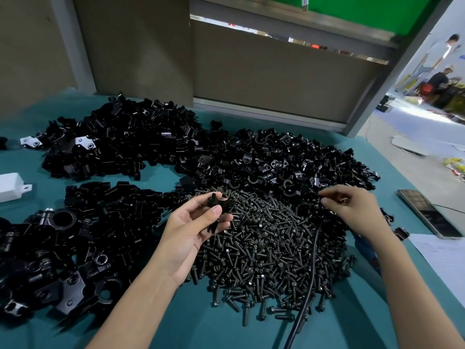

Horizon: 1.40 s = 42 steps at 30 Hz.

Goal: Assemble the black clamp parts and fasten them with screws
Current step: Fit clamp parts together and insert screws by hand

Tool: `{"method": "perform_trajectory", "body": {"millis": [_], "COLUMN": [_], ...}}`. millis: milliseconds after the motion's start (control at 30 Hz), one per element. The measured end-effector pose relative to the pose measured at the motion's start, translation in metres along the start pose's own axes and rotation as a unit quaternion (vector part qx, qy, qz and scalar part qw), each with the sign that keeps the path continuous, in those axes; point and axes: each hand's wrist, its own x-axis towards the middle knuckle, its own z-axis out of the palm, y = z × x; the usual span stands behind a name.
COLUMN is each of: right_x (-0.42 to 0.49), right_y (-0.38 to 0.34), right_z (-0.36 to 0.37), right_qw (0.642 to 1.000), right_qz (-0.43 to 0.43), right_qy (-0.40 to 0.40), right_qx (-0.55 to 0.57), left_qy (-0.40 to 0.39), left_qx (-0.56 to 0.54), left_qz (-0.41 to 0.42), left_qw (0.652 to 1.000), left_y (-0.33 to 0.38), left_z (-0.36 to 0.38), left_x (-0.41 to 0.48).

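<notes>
My left hand (193, 227) is palm up over the left edge of the screw pile (271, 248), gripping a black clamp part (218, 206) between thumb and fingers. My right hand (352, 207) reaches to the far right side of the screws, its fingertips pinched at the edge of the pile of small black clamp halves (276, 162); what it pinches is too small to tell. A heap of larger black clamp bodies (120, 144) lies at the far left. Assembled clamps (63, 250) are piled at the near left.
A teal cloth (191, 323) covers the table. A black cable (308, 285) runs across the screws toward me. A white box (11, 186) sits at the left edge. A phone (427, 212) and paper (442, 253) lie at the right. People stand in the far right background.
</notes>
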Motion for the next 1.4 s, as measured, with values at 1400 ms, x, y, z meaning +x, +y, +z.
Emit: {"method": "perform_trajectory", "body": {"millis": [1400], "right_x": [-0.010], "right_y": [-0.018], "right_z": [0.027], "right_qw": [0.998], "right_qz": [-0.035], "right_qy": [-0.044], "right_qx": [-0.037], "left_qy": [0.010], "left_qx": [-0.007], "left_qz": [-0.013], "left_qw": [1.000], "left_y": [0.001], "left_z": [0.001], "left_x": [0.000]}}
